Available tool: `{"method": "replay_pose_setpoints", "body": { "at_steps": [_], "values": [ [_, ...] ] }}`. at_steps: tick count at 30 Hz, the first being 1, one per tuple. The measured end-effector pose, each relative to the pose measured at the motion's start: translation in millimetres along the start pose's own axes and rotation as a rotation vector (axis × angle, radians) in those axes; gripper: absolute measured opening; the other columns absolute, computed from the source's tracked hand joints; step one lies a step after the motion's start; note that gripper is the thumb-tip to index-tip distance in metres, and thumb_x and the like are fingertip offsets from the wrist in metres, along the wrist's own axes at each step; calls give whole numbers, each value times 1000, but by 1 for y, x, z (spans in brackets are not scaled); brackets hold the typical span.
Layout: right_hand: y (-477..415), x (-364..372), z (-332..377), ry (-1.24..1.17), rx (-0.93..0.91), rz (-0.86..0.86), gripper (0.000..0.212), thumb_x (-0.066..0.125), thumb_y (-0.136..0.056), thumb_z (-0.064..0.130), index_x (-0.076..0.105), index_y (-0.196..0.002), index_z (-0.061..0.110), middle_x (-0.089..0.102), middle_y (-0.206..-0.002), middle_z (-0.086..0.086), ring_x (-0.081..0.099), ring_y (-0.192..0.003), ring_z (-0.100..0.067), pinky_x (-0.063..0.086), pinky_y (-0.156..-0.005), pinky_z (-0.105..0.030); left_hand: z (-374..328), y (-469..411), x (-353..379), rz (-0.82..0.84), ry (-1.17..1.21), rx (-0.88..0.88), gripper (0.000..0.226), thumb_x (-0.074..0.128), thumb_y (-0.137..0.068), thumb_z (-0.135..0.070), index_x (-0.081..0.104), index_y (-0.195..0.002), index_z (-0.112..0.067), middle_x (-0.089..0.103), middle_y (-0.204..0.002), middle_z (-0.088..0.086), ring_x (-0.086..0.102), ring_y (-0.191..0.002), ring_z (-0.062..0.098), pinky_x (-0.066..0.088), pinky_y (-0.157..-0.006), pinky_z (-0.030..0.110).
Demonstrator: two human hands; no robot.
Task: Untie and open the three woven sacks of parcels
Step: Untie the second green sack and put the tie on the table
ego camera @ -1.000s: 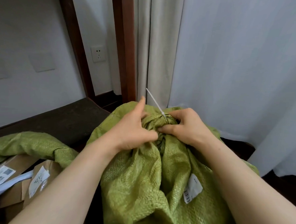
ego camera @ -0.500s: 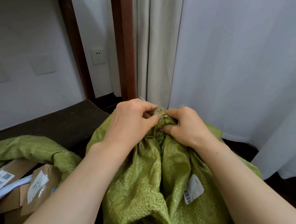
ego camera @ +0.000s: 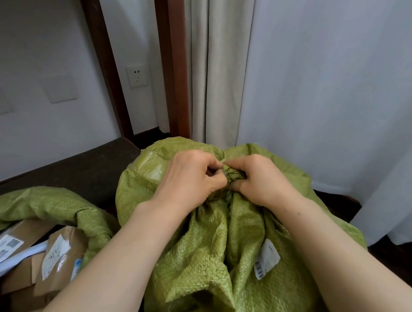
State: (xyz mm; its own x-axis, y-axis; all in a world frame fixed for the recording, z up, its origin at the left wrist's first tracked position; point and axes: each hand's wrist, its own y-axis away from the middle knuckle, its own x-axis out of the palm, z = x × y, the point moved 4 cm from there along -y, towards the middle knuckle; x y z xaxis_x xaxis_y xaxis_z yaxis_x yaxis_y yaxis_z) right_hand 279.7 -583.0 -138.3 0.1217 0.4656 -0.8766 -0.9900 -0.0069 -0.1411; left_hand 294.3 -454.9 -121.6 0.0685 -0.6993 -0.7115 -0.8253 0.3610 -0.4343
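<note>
Both hands meet at the bunched neck (ego camera: 231,175) of the green woven sack (ego camera: 207,251), which stands just in front of the person, near the curtain (ego camera: 323,90). The right hand (ego camera: 258,182) clasps the gathered cloth from its side, probably to steady it while the binding is worked. The left hand (ego camera: 189,179) has its fingers curled in, pinching at the same knot of fabric; the tie itself is hidden beneath them. To the left a 2nd sack (ego camera: 42,204) lies open with parcels (ego camera: 59,250) showing, so at least 1 of 3 seems done.
</note>
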Motion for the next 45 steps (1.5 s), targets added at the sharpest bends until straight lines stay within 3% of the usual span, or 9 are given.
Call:
{"method": "replay_pose_setpoints", "body": {
  "at_steps": [3,5,8,12,16,23,31,39,45],
  "values": [
    [3,-16,4,87,62,29,64,73,-72,27,50,-132,27,52,-126,-4,53,-113,-22,44,-90,-29,6,0,4,25,-29,-14,17,67,-81,-21,75,-95,-17,71,-86,-1,62,-79,14,50,-75,28],
    [5,-27,9,48,34,-75,46,71,-72,28,60,-117,29,47,-113,-1,52,-93,-18,42,-79,-26,11,-3,7,34,-72,-24,17,64,-83,-25,73,-96,-19,65,-95,0,59,-90,18,43,-75,27],
    [6,-18,11,31,12,-74,19,72,-75,24,70,-94,27,61,-101,1,51,-80,-11,41,-73,-23,15,-5,12,55,-116,-44,17,63,-84,-27,73,-95,-19,59,-110,1,51,-107,18,32,-78,23],
    [5,-7,1,-13,94,-63,10,69,-80,26,74,-88,22,67,-83,4,60,-82,-14,46,-72,-26,15,0,19,120,-91,-104,18,63,-83,-29,73,-95,-20,71,-95,0,62,-93,18,48,-81,30],
    [1,3,-1,73,116,-5,10,66,-75,16,73,-80,21,70,-86,-1,64,-87,-20,54,-76,-34,14,3,28,159,-80,-129,18,67,-78,-26,75,-91,-19,73,-91,2,65,-91,21,50,-82,35],
    [-1,20,-1,176,51,81,15,60,-81,18,71,-92,16,56,-107,-5,58,-98,-26,52,-81,-39,17,6,34,247,-181,-136,18,62,-78,-28,76,-89,-22,73,-89,4,64,-92,25,50,-79,35],
    [4,23,0,237,0,85,23,50,-90,27,59,-103,11,51,-107,-7,57,-95,-29,49,-77,-39,14,6,33,257,-221,-92,25,57,-85,-27,71,-105,-21,70,-96,6,60,-96,27,46,-79,33],
    [4,20,-2,178,18,30,21,53,-90,26,64,-103,15,58,-106,-5,57,-97,-25,46,-77,-33,16,7,33,223,-182,-105,24,56,-88,-25,70,-106,-18,69,-96,8,60,-94,28,45,-79,36],
    [0,28,0,301,-14,-35,22,44,-95,19,58,-109,8,56,-108,-9,57,-97,-29,38,-67,-31,16,5,38,248,-211,-70,34,53,-90,-24,58,-124,-23,63,-120,3,56,-112,24,44,-90,35]
  ]
}}
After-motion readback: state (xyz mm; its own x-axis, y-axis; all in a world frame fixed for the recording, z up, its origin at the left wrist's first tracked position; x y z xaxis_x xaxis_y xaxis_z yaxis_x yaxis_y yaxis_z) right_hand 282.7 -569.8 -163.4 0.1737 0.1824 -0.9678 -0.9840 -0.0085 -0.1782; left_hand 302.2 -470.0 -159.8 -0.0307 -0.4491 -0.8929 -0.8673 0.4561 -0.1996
